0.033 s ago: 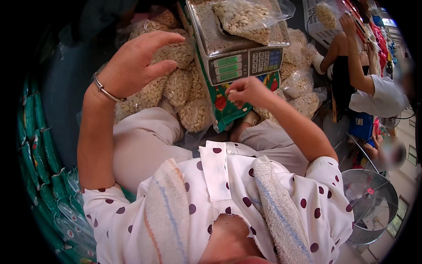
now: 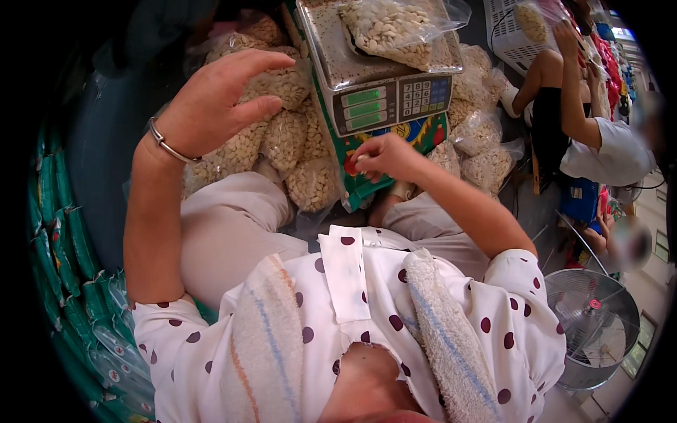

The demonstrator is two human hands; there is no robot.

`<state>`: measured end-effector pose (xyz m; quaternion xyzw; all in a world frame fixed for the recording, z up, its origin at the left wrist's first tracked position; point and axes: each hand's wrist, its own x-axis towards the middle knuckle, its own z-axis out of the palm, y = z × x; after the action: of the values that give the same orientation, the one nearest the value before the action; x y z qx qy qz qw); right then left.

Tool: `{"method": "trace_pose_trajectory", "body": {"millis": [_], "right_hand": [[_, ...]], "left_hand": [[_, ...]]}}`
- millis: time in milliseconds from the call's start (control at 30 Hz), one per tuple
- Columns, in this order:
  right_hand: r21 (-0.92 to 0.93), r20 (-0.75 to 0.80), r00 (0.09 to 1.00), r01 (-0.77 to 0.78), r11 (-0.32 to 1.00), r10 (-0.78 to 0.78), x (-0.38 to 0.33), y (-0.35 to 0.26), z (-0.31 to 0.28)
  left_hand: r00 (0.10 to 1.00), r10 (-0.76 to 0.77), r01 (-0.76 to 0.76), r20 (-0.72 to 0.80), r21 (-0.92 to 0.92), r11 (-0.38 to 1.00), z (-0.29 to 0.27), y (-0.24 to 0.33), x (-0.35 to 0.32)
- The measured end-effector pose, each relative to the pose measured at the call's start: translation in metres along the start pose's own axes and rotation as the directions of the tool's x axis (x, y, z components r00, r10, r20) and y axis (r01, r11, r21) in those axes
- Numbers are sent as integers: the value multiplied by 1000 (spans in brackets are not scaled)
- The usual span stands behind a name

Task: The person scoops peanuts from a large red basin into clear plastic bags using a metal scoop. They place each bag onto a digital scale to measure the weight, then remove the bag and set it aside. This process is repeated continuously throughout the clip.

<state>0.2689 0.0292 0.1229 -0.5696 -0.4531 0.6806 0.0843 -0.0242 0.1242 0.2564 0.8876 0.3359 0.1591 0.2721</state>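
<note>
My left hand (image 2: 224, 102) hovers at the left over clear plastic bags of pale flat seeds (image 2: 285, 141); its thumb and fingers are spread with nothing between them. A bracelet circles that wrist. Just in front of the digital scale (image 2: 391, 106) is my right hand (image 2: 386, 156), its fingers curled and pinched. Whether a seed is between those fingertips is too small to tell. On the scale's metal pan lies an open bag of seeds (image 2: 388, 29), tilted, its loose plastic mouth pointing right. The scale rests on a green printed package (image 2: 361, 189).
More seed bags (image 2: 479, 130) are heaped right of the scale. Green packages (image 2: 67, 233) are stacked at the far left. Another person (image 2: 599, 141) sits at the right, by a white basket (image 2: 509, 32), a hand on a seed bag. A metal fan (image 2: 592, 328) stands lower right.
My right hand has shifted slightly left and down, away from the scale's front. My left hand stays in place.
</note>
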Motion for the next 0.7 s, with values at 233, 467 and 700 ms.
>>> {"method": "trace_pose_trajectory", "body": {"millis": [233,467,700], "right_hand": [[-567,49,901,380,731,-431,28,47,65],[-678,-420,401,457,576,-814,-28,-85,-82],[-498,-654,198,614,612,-730,-44,-124,-200]], "left_hand": [[1000,-9,10,16,-33,999,1,3,4],[999,-41,41,17,-8,999,2,-6,0],[1000,-8,8,2,-51,999,10,-8,21]]}}
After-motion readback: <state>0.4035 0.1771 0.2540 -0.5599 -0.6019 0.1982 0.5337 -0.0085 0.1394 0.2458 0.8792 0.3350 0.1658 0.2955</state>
